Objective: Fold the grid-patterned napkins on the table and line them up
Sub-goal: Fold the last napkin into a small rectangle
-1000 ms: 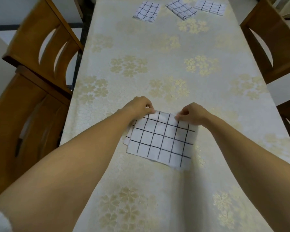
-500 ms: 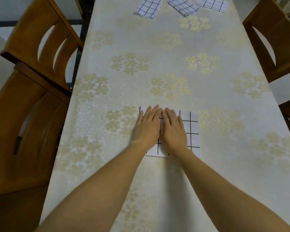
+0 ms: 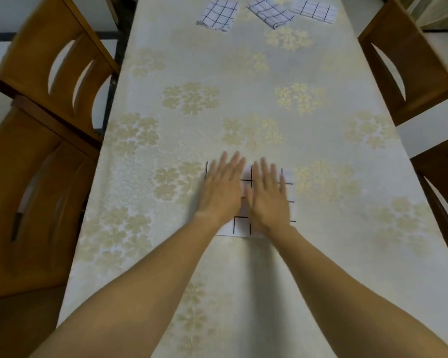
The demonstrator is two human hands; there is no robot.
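Observation:
A folded white napkin with a black grid (image 3: 242, 224) lies flat on the table in front of me. My left hand (image 3: 221, 192) and my right hand (image 3: 268, 197) rest palm-down on it side by side, fingers straight and slightly spread, covering most of it. Both hands are blurred. At the far end of the table lie three more grid napkins: a left one (image 3: 217, 12), a rumpled middle one (image 3: 270, 12) and a right one (image 3: 314, 10).
The table carries a cream tablecloth with gold flowers (image 3: 192, 99). Wooden chairs stand along the left side (image 3: 49, 60) and the right side (image 3: 411, 60).
A second ago both hands pinched the napkin's far corners. They then laid flat on the folded napkin, and now they have slid a little farther across it.

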